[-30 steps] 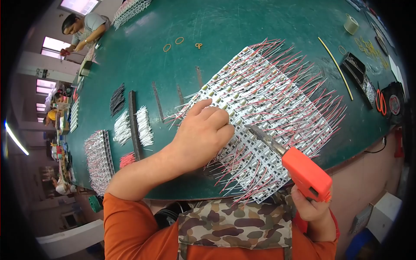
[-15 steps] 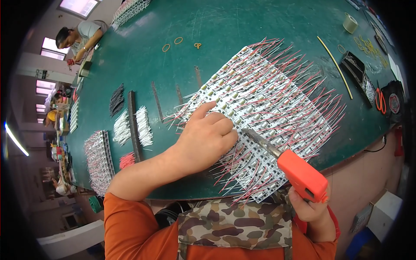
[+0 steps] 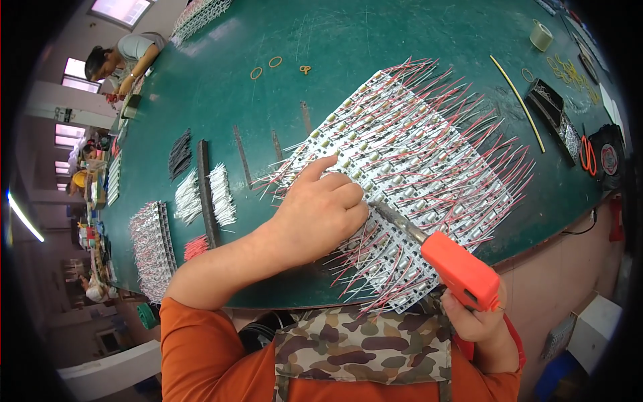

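A white panel of small circuit boards [image 3: 395,151] lies aslant on the table in front of me, dotted with components. Red and white wires [image 3: 512,177] stick out along its right side and lower end. Over the panel's left part rests my left hand [image 3: 321,213], index finger stretched forward and the other fingers curled; what they pinch, if anything, is hidden. My right hand [image 3: 474,323] is closed round the grip of a red soldering gun [image 3: 461,268]. Its dark metal tip [image 3: 385,211] points at the boards right beside my left fingers.
Left of the panel lie white wire bundles [image 3: 221,194], black wires [image 3: 180,155], red wires [image 3: 197,247], a dark bar [image 3: 206,191] and another wired panel [image 3: 153,248]. Scissors [image 3: 588,156], a black tray [image 3: 554,117] and a yellow tube [image 3: 519,104] are at right. A co-worker [image 3: 127,60] sits far left.
The soldering gun and my right hand have shifted slightly left, bringing the tip closer to my left fingers. My left hand has hardly moved.
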`<action>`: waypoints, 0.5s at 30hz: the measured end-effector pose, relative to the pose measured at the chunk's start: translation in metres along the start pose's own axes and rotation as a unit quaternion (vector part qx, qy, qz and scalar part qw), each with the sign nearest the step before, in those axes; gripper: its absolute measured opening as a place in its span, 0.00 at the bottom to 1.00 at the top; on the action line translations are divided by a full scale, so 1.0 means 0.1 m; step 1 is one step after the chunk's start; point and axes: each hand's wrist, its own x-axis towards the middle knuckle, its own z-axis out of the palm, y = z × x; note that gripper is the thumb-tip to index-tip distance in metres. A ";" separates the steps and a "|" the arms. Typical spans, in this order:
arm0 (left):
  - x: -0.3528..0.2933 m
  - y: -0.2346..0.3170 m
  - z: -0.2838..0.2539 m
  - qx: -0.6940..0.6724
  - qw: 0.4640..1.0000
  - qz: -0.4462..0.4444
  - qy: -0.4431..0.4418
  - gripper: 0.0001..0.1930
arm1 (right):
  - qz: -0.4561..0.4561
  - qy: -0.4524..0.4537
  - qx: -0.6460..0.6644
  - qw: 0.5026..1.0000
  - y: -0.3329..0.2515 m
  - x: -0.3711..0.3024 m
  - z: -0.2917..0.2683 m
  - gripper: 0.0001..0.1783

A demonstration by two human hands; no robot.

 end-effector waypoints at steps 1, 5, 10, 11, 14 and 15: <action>0.00 0.00 0.00 -0.003 1.000 0.004 0.006 0.07 | 0.000 0.000 0.000 1.000 0.00 0.00 0.01 0.29; 0.01 0.01 0.01 0.002 1.000 0.004 -0.001 0.06 | 0.014 0.018 0.014 1.000 -0.01 -0.02 0.03 0.29; 0.01 0.02 0.02 0.004 1.000 0.001 -0.004 0.07 | 0.008 0.017 0.003 1.000 -0.04 0.00 0.02 0.29; 0.01 0.01 0.01 0.003 1.000 0.002 -0.004 0.07 | 0.009 0.013 -0.007 1.000 -0.05 0.01 0.01 0.29; 0.01 0.01 0.00 0.002 1.000 0.001 -0.011 0.07 | 0.014 0.010 0.000 1.000 -0.06 0.04 0.01 0.29; 0.01 0.02 0.00 0.004 1.000 0.000 -0.010 0.07 | 0.017 0.012 0.017 1.000 -0.06 0.05 0.01 0.29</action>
